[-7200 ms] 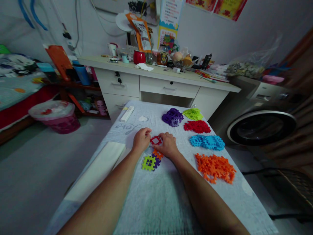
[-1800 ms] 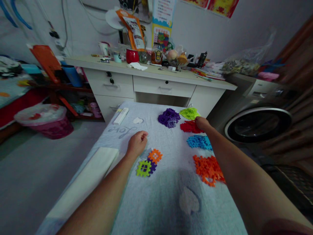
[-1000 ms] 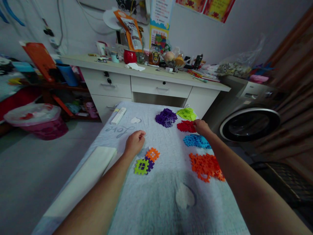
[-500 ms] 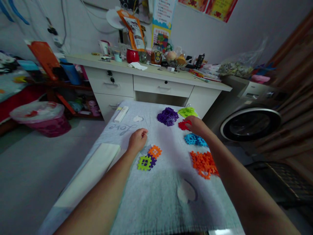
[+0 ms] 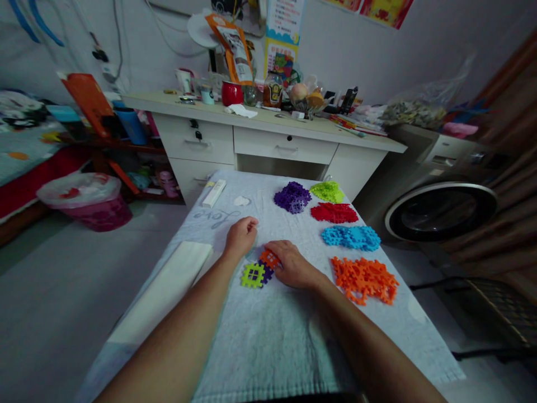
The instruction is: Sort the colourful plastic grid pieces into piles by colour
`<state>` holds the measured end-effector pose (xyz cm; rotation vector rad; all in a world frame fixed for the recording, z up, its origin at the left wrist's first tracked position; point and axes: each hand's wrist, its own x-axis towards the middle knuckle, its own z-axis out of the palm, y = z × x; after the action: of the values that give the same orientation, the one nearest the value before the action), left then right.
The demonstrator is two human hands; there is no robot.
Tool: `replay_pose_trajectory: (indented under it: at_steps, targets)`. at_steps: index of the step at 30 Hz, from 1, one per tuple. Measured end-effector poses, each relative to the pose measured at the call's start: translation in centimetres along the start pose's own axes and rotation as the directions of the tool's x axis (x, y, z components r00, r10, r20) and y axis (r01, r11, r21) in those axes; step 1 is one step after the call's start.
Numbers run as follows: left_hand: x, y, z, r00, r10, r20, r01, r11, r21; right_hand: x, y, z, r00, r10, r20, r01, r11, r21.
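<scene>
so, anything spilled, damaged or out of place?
Nothing spilled or damaged that I can see: the green piece near the right hand looks whole. The orange pouch above the desk looks askew, tilted while the red pot near it stands upright.

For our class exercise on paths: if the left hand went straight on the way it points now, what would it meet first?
The left hand would probably meet the heap of purple, notched plastic pieces, though the hand's height is hard to judge.

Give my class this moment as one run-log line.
left hand: curled | right hand: at orange piece | near: purple piece, lime piece | table right: orange pile, blue pile
</scene>
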<state>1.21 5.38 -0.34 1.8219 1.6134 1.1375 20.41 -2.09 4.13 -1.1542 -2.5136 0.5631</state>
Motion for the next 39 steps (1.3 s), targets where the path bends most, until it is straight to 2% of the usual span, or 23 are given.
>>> replay_pose_trajectory:
  at_steps: [3,10,15,21,30,32,34,36,39]
  targets:
    - [0.0,0.1,0.0,1.0,-0.002,0.004,0.002,1.0,-0.002,0.0,0.4,0.1,0.999,0.019,-0.025,-0.02,0.999,-0.028]
    - [0.1,0.0,0.1,0.999,0.013,0.041,-0.013,1.0,0.002,-0.8,1.2,-0.3,0.979,0.139,-0.152,-0.151,0.986,-0.068]
    - [-0.2,0.5,-0.1,0.977,0.116,0.178,-0.117,0.993,-0.006,-0.9,2.2,0.1,0.95,0.16,-0.268,-0.193,0.976,-0.1]
    - [-0.8,1.3,-0.4,0.931,0.21,0.298,-0.238,0.969,0.061,-0.7,2.9,0.4,0.911,0.249,-0.329,-0.31,0.939,-0.146]
    - [-0.8,1.4,-0.3,0.922,0.168,0.349,-0.193,0.98,0.038,-0.8,2.0,0.2,0.851,0.361,-0.382,-0.469,0.85,-0.24]
    - [-1.0,1.6,-0.3,0.928,0.201,0.313,-0.226,0.973,0.047,-0.8,2.2,0.1,0.862,0.337,-0.379,-0.44,0.868,-0.228]
    - [-1.1,1.8,-0.2,0.93,0.239,0.278,-0.266,0.962,0.062,-0.8,2.3,0.0,0.893,0.279,-0.354,-0.368,0.904,-0.216]
    - [-1.2,2.1,-0.2,0.92,0.25,0.303,-0.284,0.956,0.075,-0.8,2.2,-0.1,0.914,0.236,-0.329,-0.315,0.925,-0.212]
    - [-1.3,2.5,-0.2,0.898,0.231,0.374,-0.277,0.958,0.074,-0.8,1.7,-0.3,0.91,0.261,-0.323,-0.344,0.909,-0.235]
